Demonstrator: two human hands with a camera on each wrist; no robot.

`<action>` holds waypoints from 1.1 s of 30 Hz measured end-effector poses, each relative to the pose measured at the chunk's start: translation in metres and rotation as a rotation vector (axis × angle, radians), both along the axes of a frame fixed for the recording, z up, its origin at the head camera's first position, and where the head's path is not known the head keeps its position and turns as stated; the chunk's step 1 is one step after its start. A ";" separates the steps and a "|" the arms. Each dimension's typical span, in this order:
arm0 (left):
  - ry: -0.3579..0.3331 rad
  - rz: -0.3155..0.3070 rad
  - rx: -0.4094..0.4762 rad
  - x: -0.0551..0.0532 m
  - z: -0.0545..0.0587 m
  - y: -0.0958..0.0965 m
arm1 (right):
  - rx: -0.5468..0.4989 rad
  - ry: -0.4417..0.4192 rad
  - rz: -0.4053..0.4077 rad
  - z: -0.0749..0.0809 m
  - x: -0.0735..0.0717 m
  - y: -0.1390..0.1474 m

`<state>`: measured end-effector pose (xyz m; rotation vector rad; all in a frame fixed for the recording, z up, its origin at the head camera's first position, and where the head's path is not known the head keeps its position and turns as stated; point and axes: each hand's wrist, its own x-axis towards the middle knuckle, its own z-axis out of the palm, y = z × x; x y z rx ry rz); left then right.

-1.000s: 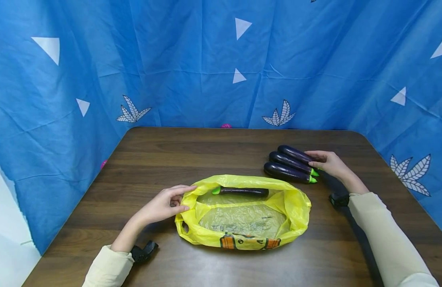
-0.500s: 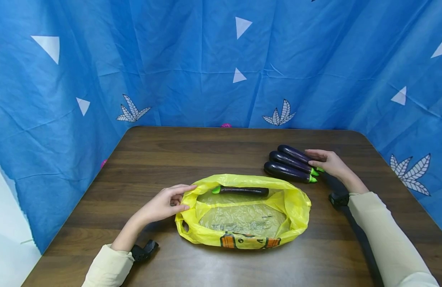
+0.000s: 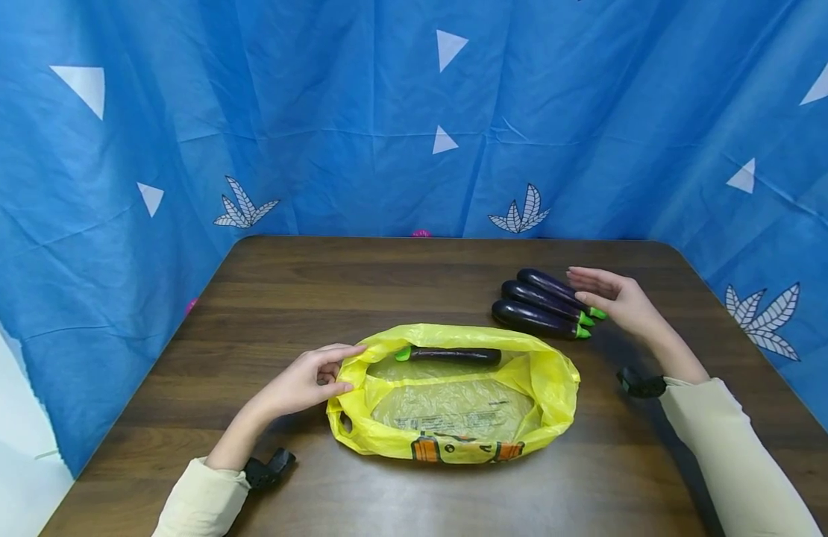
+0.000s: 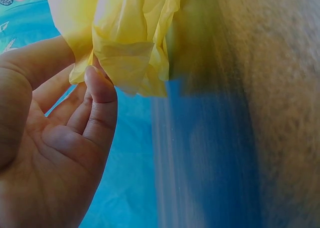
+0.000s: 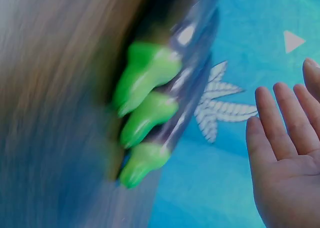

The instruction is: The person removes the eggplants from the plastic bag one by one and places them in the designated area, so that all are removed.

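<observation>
A yellow plastic bag (image 3: pixel 555 388) stands with its mouth spread wide on the table, and one eggplant (image 3: pixel 457 356) lies inside along its far wall. My left hand (image 3: pixel 306 382) pinches the bag's left rim between thumb and fingers; the left wrist view shows the yellow film (image 4: pixel 127 47) at the fingertips. Three dark eggplants (image 3: pixel 538 319) with green stem ends lie side by side at the back right. Just above their stem ends my right hand (image 3: pixel 615 298) is raised with fingers extended, holding nothing. In the right wrist view its palm (image 5: pixel 290 178) is apart from the green stems (image 5: pixel 145 163).
The brown wooden table (image 3: pixel 360 283) carries the bag in its front middle. A blue patterned curtain (image 3: pixel 347 134) hangs right behind the table's far edge and along both sides. Each wrist wears a black device, the left one (image 3: pixel 269 470) close to the tabletop.
My right hand has come off the farthest eggplant, lifting slightly with its fingers straighter. The three eggplants stay where they were. The left hand keeps its hold on the bag.
</observation>
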<state>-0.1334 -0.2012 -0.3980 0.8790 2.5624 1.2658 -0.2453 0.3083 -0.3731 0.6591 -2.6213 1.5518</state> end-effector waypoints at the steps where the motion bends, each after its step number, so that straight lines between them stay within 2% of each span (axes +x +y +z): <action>1: -0.001 -0.001 0.002 0.000 0.000 0.000 | -0.020 0.004 0.013 0.002 0.003 -0.002; 7: -0.008 -0.007 0.010 -0.001 0.001 0.000 | -0.090 0.032 0.046 0.012 0.020 -0.014; 26: -0.001 -0.002 0.001 0.000 0.002 -0.001 | -0.046 0.132 0.111 0.030 0.055 -0.045; 33: -0.008 0.002 0.000 0.001 0.003 -0.001 | -0.135 0.196 0.154 0.034 0.077 -0.060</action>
